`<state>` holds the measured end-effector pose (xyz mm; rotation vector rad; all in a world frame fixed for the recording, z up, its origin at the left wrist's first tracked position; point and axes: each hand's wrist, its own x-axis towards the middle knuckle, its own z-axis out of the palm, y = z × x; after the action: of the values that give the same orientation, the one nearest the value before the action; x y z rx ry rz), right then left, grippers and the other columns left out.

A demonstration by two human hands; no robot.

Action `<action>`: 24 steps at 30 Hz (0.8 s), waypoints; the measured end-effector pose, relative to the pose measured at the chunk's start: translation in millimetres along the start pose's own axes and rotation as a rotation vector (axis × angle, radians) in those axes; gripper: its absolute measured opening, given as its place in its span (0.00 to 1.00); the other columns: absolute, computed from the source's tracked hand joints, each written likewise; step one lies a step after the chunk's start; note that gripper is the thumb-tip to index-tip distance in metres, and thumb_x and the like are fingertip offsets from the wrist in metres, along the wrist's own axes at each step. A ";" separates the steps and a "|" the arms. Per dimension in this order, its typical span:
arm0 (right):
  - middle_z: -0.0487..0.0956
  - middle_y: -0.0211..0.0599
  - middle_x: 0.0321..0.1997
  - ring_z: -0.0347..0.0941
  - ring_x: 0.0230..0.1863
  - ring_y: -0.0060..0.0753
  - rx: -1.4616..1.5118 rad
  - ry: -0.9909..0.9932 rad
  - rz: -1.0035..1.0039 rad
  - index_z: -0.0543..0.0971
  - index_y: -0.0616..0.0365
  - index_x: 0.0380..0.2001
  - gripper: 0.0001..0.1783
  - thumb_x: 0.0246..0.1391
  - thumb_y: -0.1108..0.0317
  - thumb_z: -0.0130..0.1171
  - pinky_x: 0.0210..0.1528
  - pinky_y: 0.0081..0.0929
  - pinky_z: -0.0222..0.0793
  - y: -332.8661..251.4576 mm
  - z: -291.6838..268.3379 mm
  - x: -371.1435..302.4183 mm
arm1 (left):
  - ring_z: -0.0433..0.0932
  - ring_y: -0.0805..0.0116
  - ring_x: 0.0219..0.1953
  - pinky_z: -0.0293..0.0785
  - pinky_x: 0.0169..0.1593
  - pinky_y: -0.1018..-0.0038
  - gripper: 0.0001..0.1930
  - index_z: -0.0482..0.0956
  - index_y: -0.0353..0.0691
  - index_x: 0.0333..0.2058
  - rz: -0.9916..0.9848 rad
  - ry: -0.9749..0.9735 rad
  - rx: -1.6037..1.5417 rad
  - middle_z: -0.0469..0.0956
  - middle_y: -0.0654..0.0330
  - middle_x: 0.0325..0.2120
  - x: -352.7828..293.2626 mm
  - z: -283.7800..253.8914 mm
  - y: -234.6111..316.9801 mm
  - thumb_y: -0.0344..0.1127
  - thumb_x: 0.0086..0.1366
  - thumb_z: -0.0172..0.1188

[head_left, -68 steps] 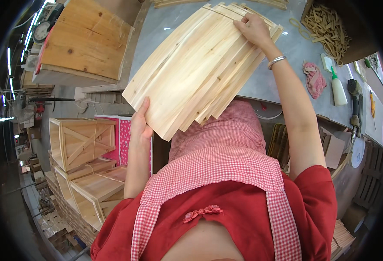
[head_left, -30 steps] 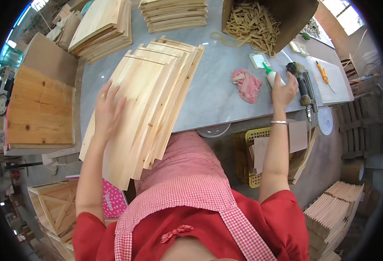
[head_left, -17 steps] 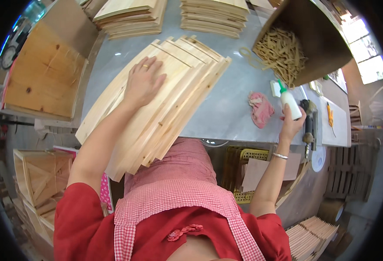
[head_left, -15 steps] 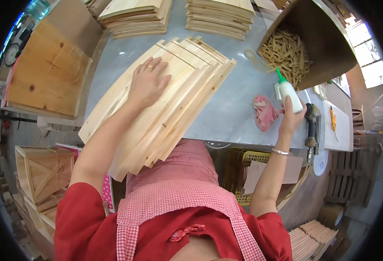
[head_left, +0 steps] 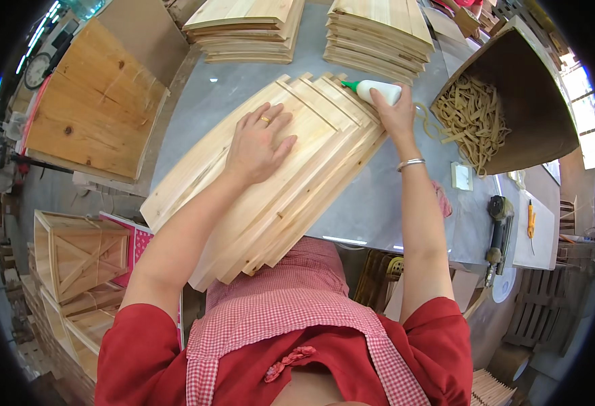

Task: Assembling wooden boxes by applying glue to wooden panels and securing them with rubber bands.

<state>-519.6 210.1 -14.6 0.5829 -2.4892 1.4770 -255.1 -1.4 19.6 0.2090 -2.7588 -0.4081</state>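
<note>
Several pale wooden panels (head_left: 270, 196) lie fanned in a slanted stack on the grey tabletop (head_left: 358, 196), their lower ends sticking out past its near edge. Flat on the top panel rests my left hand (head_left: 260, 144), fingers stretched out and nothing in it. My right hand (head_left: 397, 116) is wrapped round a white glue bottle (head_left: 381, 91) with a green nozzle. The bottle is tipped nearly level, its nozzle pointing left over the far right corner of the panels. Whether the tip touches the wood, I cannot tell.
Two stacks of wooden panels (head_left: 250, 44) (head_left: 378, 40) stand at the back. On the right, a tipped cardboard box (head_left: 534, 115) spills tan bands (head_left: 473, 118). A pink cloth (head_left: 441, 199), a black power tool (head_left: 496, 233) and an orange-handled tool (head_left: 531, 220) lie nearer. Wooden crates (head_left: 84, 254) are at left.
My right hand has carried the glue bottle from beside the cloth, left and away from me, to the panels' far corner; its nozzle swung leftward. My left hand still rests on the top panel.
</note>
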 end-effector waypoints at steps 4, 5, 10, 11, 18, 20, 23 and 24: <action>0.84 0.52 0.41 0.82 0.43 0.50 -0.112 -0.059 -0.132 0.77 0.62 0.48 0.32 0.49 0.50 0.75 0.47 0.41 0.77 2.6 -28.6 1.1 | 0.63 0.50 0.71 0.57 0.72 0.53 0.24 0.78 0.44 0.60 0.008 0.014 -0.004 0.72 0.53 0.66 -0.2 0.2 -0.5 0.49 0.70 0.59; 0.85 0.50 0.42 0.83 0.43 0.47 -0.151 -0.089 -0.147 0.77 0.61 0.48 0.31 0.50 0.50 0.75 0.46 0.40 0.77 4.7 -43.8 -0.8 | 0.63 0.50 0.71 0.57 0.72 0.52 0.25 0.78 0.43 0.59 0.010 0.021 -0.007 0.73 0.52 0.65 -0.1 0.4 -0.7 0.50 0.70 0.59; 0.85 0.47 0.41 0.83 0.38 0.41 -0.183 -0.099 -0.156 0.78 0.62 0.47 0.29 0.51 0.51 0.74 0.43 0.37 0.78 8.1 -98.5 -19.2 | 0.62 0.49 0.71 0.56 0.72 0.52 0.25 0.77 0.43 0.60 0.003 0.008 -0.005 0.73 0.52 0.65 -0.2 1.4 0.0 0.50 0.71 0.58; 0.85 0.47 0.40 0.83 0.38 0.40 -0.194 -0.089 -0.156 0.78 0.62 0.47 0.30 0.52 0.51 0.74 0.43 0.37 0.78 6.6 -102.6 -21.5 | 0.62 0.49 0.72 0.55 0.72 0.51 0.25 0.77 0.43 0.60 0.005 0.010 0.000 0.73 0.52 0.65 -0.2 1.3 0.3 0.50 0.71 0.58; 0.84 0.53 0.41 0.83 0.43 0.46 0.085 0.015 0.032 0.77 0.67 0.48 0.33 0.51 0.51 0.75 0.47 0.39 0.77 -18.0 -43.0 -20.2 | 0.62 0.51 0.72 0.56 0.72 0.53 0.25 0.77 0.44 0.61 -0.012 -0.008 -0.007 0.71 0.54 0.67 -0.1 0.1 0.5 0.48 0.69 0.60; 0.84 0.54 0.42 0.83 0.44 0.50 0.070 0.025 -0.009 0.76 0.68 0.48 0.35 0.50 0.49 0.75 0.48 0.41 0.77 -27.0 -14.9 -19.7 | 0.61 0.51 0.72 0.56 0.72 0.53 0.25 0.77 0.44 0.61 -0.019 -0.017 -0.015 0.71 0.54 0.67 0.0 -0.1 0.0 0.48 0.69 0.60; 0.85 0.57 0.42 0.84 0.44 0.54 -0.004 0.028 -0.057 0.76 0.67 0.49 0.35 0.48 0.49 0.75 0.47 0.42 0.77 -39.4 13.0 -14.9 | 0.62 0.51 0.72 0.56 0.72 0.53 0.25 0.77 0.44 0.61 -0.017 -0.012 -0.020 0.71 0.54 0.67 -0.2 -0.4 -0.7 0.49 0.69 0.60; 0.85 0.57 0.42 0.84 0.44 0.55 -0.028 0.024 -0.076 0.76 0.67 0.49 0.35 0.48 0.49 0.75 0.47 0.43 0.77 -42.5 16.1 -13.9 | 0.62 0.51 0.72 0.56 0.72 0.53 0.25 0.77 0.44 0.61 -0.016 -0.010 -0.024 0.71 0.54 0.67 -0.4 -0.4 -1.0 0.49 0.69 0.60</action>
<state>-488.5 181.2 6.6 0.6430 -2.4375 1.4111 -254.5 -2.4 19.6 0.2232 -2.7623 -0.4470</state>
